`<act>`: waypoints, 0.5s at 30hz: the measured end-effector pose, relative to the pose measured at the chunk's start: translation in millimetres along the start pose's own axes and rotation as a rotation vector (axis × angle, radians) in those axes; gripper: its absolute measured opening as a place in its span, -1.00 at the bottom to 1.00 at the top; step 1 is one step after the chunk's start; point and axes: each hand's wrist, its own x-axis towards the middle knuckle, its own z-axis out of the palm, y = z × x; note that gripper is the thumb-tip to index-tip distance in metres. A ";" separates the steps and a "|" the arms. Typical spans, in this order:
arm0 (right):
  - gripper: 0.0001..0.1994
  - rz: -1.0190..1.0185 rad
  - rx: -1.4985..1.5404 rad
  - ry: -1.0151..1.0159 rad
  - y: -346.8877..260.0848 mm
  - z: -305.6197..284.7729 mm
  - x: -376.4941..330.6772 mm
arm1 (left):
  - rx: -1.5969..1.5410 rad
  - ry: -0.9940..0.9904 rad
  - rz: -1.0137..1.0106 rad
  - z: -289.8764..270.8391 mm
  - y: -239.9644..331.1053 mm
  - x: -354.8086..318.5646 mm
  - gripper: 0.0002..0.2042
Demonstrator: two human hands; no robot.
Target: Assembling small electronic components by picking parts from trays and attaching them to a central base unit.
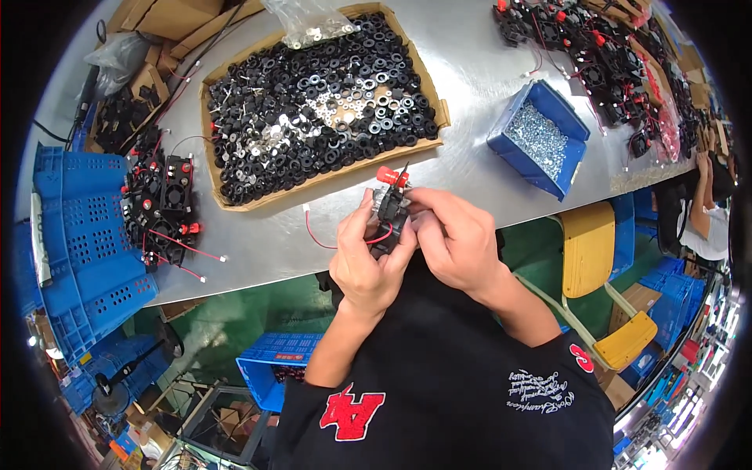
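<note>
My left hand (363, 265) is closed around a small black fan assembly (389, 205) with a red knob (388, 175) at its top. A red lead with a white plug (306, 208) hangs out to the left of it. My right hand (460, 241) is closed in a pinch against the assembly's right side. Its fingertips hide whatever is between them. Both hands are over the near edge of the metal table (270, 244). Beyond them lies a shallow cardboard tray (329, 177) of black rings, knobs and silver nuts and washers.
A blue bin (565, 174) of small silver screws stands to the right. More fan assemblies lie at the left (166, 192) and far right (595, 63). A blue crate (86, 243) borders the table's left end. A yellow chair (589, 251) stands at the lower right; another person (709, 200) is beyond.
</note>
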 end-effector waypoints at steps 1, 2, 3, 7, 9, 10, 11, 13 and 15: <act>-0.84 0.006 0.026 -0.006 -2.0 -0.6 0.7 | 0.003 0.006 -0.016 -1.1 -0.2 0.2 -0.45; -0.84 0.003 0.028 0.003 -0.5 -1.7 0.9 | 0.002 0.010 -0.030 -1.4 0.1 -0.4 -0.46; -0.84 0.031 -0.026 -0.083 3.1 -2.7 1.1 | 0.001 0.009 -0.020 -1.6 0.5 -1.5 -0.46; -0.85 0.003 -0.008 -0.012 8.9 -1.1 -3.8 | -0.620 -0.010 -0.556 -4.9 4.0 0.8 -0.56; -0.86 -0.007 -0.049 0.028 13.5 -5.2 -8.4 | -1.033 -0.181 -0.938 -21.4 3.5 11.3 -0.70; -0.87 -0.012 -0.099 0.063 16.1 -7.1 -10.6 | -1.175 -0.237 -1.014 -28.6 -2.0 15.0 -0.71; -0.88 -0.098 -0.145 0.126 21.8 -7.0 -11.5 | -1.318 -0.295 -1.087 -34.0 -5.8 17.8 -0.70; -0.89 -0.077 -0.148 0.144 27.6 -8.9 -16.0 | -1.316 -0.303 -1.118 -37.9 -15.5 13.7 -0.62; -0.90 0.025 -0.077 0.184 29.8 -5.1 -20.5 | -1.612 -0.250 -1.236 -44.0 -22.8 12.6 -0.54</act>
